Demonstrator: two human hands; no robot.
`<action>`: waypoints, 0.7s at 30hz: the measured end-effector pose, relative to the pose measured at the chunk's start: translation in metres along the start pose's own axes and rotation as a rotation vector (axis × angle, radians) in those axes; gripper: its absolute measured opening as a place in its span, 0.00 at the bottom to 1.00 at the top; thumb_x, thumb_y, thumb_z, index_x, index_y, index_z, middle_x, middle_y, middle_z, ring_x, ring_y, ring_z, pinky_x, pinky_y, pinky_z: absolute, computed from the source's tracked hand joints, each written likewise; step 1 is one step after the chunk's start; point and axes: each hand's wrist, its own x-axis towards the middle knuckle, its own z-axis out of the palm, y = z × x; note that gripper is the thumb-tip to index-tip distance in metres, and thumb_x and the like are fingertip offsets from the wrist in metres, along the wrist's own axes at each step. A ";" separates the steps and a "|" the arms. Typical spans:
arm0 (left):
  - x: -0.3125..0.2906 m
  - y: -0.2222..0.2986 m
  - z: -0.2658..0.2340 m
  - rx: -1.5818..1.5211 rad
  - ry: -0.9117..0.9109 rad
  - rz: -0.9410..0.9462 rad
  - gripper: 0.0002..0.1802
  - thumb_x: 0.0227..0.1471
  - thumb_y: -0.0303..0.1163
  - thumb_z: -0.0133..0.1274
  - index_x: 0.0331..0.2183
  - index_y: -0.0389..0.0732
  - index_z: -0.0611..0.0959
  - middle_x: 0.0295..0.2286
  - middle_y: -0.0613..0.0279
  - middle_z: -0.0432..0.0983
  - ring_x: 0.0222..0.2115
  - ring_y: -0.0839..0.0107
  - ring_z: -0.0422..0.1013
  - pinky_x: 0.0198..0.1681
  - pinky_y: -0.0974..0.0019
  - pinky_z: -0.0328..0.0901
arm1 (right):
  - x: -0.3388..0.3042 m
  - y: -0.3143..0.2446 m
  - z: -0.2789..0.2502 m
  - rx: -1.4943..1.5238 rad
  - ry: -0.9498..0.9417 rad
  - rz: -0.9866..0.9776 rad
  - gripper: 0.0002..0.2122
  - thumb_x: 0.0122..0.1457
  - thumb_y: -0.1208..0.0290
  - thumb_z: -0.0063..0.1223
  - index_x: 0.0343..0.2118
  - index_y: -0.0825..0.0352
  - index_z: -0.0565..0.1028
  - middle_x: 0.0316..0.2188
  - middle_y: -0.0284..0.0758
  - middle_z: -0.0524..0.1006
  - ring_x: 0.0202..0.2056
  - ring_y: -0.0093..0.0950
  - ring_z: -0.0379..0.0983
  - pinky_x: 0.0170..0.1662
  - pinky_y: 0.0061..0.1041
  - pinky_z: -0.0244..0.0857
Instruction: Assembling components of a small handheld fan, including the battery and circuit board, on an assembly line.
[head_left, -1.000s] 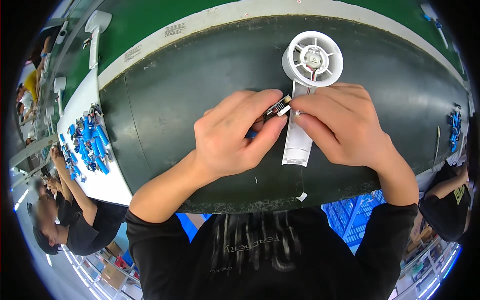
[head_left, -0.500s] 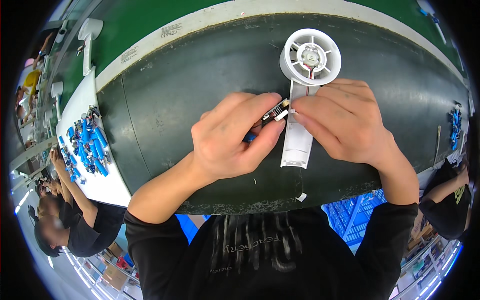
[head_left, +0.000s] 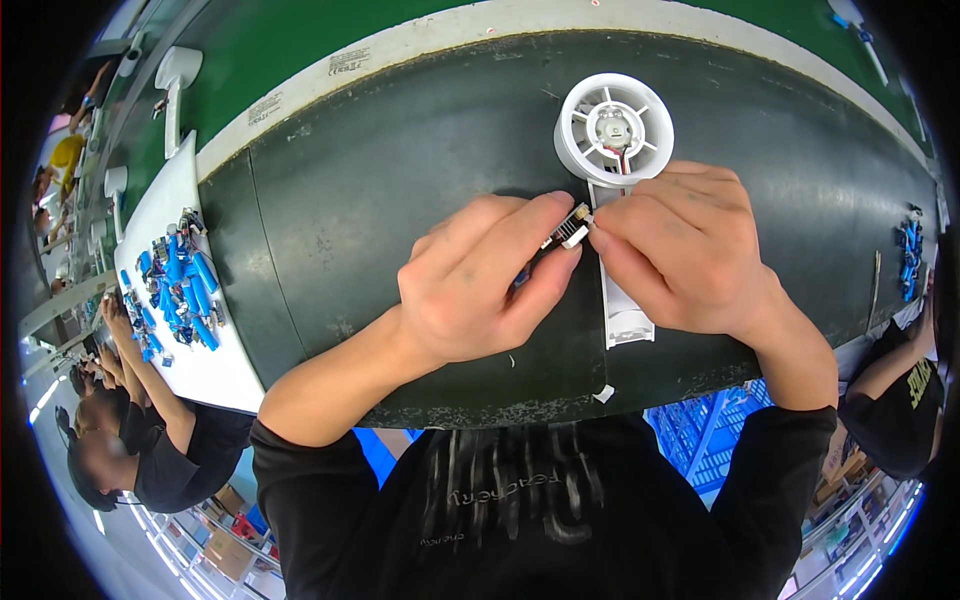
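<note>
A white fan housing (head_left: 568, 150) with a round spoked head lies on the dark work surface, its open trough-like handle (head_left: 628, 325) pointing toward me. My left hand (head_left: 490, 275) is closed on a small circuit board (head_left: 571, 229) with a white socket at its edge; a bit of blue shows beneath the fingers. Over the handle, my right hand (head_left: 685, 250) pinches a small white plug (head_left: 591, 222) right at the board's edge. Whether the plug sits in the socket, I cannot tell. Thin wires (head_left: 625, 160) run from the motor toward the handle, mostly hidden by my right hand.
Blue cells with small boards are heaped on a white sheet (head_left: 235, 370) at the left. More blue parts (head_left: 910, 255) lie at the far right. A paper scrap (head_left: 603, 394) is near the front edge. Co-workers sit on both sides; blue crates (head_left: 700, 430) stand below.
My left hand has moved right with the board, up to my right fingertips. The fan housing has turned slightly: its head shifted left and nearer, its handle end to the right.
</note>
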 end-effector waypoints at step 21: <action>0.007 0.003 0.004 -0.169 -0.034 0.160 0.15 0.32 0.15 0.53 0.30 0.21 0.77 0.23 0.47 0.72 0.16 0.61 0.66 0.18 0.65 0.64 | -0.004 -0.004 -0.016 -0.038 -0.158 -0.031 0.07 0.39 0.78 0.59 0.23 0.68 0.71 0.17 0.34 0.70 0.17 0.33 0.66 0.21 0.29 0.59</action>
